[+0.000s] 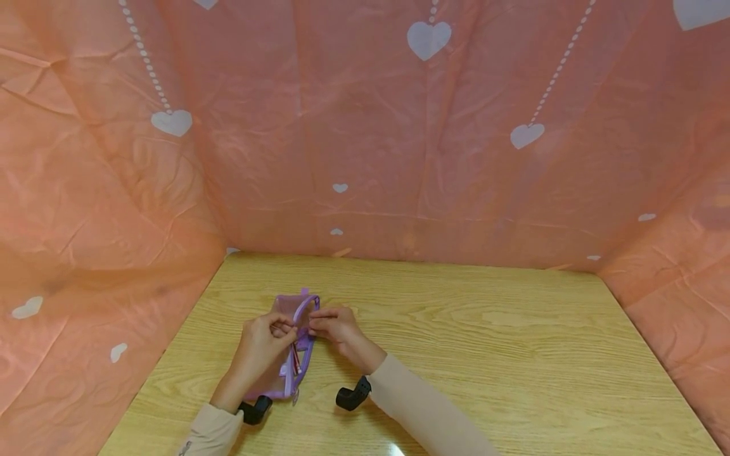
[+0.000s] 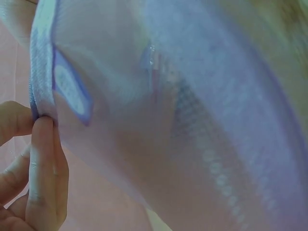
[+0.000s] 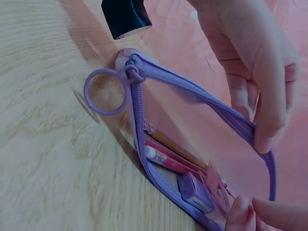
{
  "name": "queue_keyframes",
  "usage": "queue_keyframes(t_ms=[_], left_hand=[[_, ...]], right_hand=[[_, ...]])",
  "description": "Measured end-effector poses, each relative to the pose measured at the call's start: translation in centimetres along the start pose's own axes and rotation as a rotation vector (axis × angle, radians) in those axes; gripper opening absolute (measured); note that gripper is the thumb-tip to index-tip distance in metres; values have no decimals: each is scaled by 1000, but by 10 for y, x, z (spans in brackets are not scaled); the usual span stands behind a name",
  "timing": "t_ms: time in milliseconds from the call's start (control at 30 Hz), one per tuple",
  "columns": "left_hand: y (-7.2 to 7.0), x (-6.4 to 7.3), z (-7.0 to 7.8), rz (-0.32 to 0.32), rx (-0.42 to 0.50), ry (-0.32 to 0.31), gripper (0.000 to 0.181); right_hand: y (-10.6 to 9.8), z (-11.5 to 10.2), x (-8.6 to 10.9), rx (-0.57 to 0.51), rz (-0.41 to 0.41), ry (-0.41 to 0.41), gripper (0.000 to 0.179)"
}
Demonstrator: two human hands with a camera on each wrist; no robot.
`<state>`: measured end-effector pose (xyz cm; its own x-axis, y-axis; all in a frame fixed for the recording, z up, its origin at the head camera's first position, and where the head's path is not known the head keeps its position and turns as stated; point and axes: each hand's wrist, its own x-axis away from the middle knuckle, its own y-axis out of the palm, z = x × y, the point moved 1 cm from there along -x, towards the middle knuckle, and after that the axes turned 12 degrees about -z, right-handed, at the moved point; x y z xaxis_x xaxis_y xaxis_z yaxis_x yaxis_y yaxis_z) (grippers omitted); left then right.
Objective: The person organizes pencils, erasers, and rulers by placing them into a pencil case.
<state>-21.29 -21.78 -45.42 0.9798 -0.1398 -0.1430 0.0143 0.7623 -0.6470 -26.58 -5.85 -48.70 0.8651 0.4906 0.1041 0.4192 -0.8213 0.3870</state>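
A purple mesh pencil case (image 1: 268,380) lies at the left of the table, its zipper open. My left hand (image 1: 263,345) pinches one zippered edge between thumb and fingers, seen closely in the left wrist view, where mesh (image 2: 120,159) fills most of the picture. At the opposite edge, my right hand (image 1: 342,332) holds the rim with its fingertips, partly cut off in the right wrist view. Inside the case are a brown pencil (image 3: 180,148), a pink-and-white pen-like item (image 3: 166,160), a small purple box (image 3: 195,191) and a thin pink item (image 3: 215,185), its kind unclear.
A round purple zipper ring (image 3: 86,94) hangs from the case's near end. Both wrists carry black camera mounts (image 1: 352,394). The wooden table (image 1: 485,354) extends right, with a pink heart-patterned cloth (image 1: 365,145) behind and at the sides.
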Motion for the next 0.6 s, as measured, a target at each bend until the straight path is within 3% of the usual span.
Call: queue_keyframes(t_ms=[400, 600], left_hand=[[4, 0, 5, 20, 5, -12, 12], [11, -2, 19, 30, 22, 46, 13]], right_hand=[[-33, -19, 16, -18, -36, -48, 32], [-61, -40, 34, 58, -33, -62, 33]])
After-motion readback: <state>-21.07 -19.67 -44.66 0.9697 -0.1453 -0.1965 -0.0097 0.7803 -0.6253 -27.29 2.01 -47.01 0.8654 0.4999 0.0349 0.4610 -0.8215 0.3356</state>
